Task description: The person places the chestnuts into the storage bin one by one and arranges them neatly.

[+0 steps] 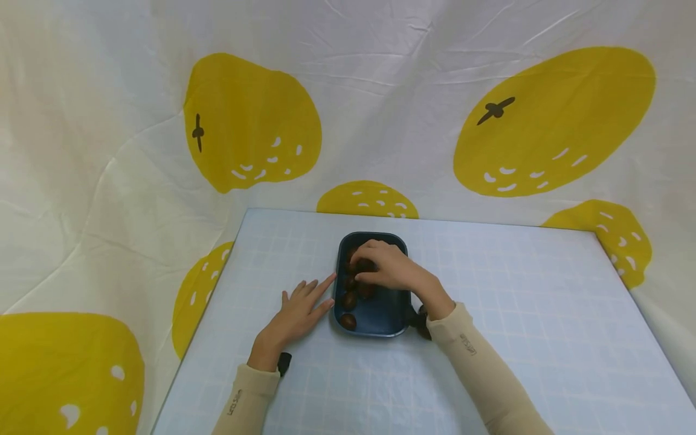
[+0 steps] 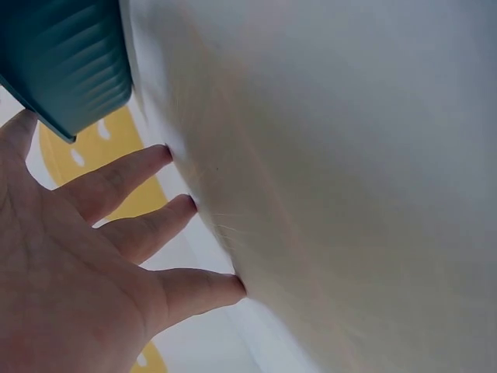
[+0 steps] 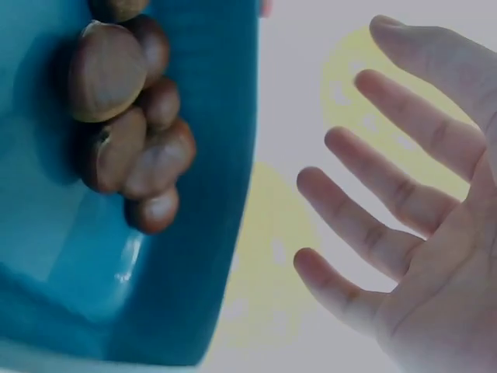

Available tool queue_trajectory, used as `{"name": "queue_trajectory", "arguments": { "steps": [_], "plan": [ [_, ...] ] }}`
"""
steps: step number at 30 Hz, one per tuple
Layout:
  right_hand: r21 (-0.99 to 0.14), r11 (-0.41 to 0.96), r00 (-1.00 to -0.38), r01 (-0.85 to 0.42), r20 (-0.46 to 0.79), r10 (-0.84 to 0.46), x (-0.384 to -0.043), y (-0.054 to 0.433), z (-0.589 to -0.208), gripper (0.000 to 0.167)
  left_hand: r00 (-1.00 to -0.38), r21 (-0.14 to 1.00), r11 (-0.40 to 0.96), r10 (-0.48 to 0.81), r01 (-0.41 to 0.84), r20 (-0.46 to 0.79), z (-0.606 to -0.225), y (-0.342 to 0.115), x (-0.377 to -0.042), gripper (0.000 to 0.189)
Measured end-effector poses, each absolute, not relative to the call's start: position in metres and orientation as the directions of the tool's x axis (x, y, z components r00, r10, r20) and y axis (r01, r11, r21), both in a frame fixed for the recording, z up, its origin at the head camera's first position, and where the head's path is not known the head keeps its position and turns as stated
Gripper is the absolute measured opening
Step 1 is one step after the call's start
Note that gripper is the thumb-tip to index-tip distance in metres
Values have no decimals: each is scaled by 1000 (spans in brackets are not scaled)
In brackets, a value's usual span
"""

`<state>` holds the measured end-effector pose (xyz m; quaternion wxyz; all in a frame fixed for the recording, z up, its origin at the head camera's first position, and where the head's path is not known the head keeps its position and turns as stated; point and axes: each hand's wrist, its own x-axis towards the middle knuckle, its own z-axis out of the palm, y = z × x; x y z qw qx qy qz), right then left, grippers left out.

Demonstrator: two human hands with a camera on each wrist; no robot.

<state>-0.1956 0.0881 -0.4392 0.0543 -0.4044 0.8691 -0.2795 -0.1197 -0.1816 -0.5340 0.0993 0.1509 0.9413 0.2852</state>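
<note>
A dark blue-green tray [image 1: 387, 315] on the table holds several brown chestnuts [image 3: 109, 71], most of them along its left side in the head view. My left hand [image 1: 293, 315] lies beside the tray with fingers spread, its index finger and thumb at the left rim. Other fingertips of that hand touch the tabletop in the left wrist view. Over the tray hangs my right hand [image 1: 389, 266], fingers bent loosely downward above the chestnuts and hiding some. In the right wrist view, its fingers [image 3: 373, 233] are apart with nothing between them.
A pale blue checked cloth [image 1: 544, 314] covers the table. Behind it hangs a white sheet [image 1: 380, 121] with large yellow fruit prints. Just right of the tray, a dark brown object [image 1: 424, 329] is partly hidden by the right wrist and its black strap.
</note>
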Motion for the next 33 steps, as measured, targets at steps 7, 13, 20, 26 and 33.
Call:
{"name": "queue_trajectory", "arguments": {
  "steps": [7, 13, 20, 26, 33],
  "plan": [
    [-604, 444, -666, -662, 203, -718, -186, 111, -439, 28, -935, 570, 786, 344, 238, -84, -535, -182, -119, 60],
    [-681, 431, -726, -592, 218, -653, -177, 139, -441, 30, -931, 574, 782, 355, 243, -90, -532, -183, -117, 61],
    [-698, 463, -777, -547, 217, -591, -170, 170, -450, 30, -932, 573, 780, 355, 252, -73, -534, -182, -118, 61],
    [-710, 486, -804, -510, 192, -563, -165, 194, -460, 31, -932, 575, 780, 354, 247, -80, -536, -182, -117, 60],
    [-748, 501, -830, -435, 117, -546, -162, 219, -476, 29, -935, 574, 781, 347, 247, -70, -536, -183, -118, 59]
  ]
}}
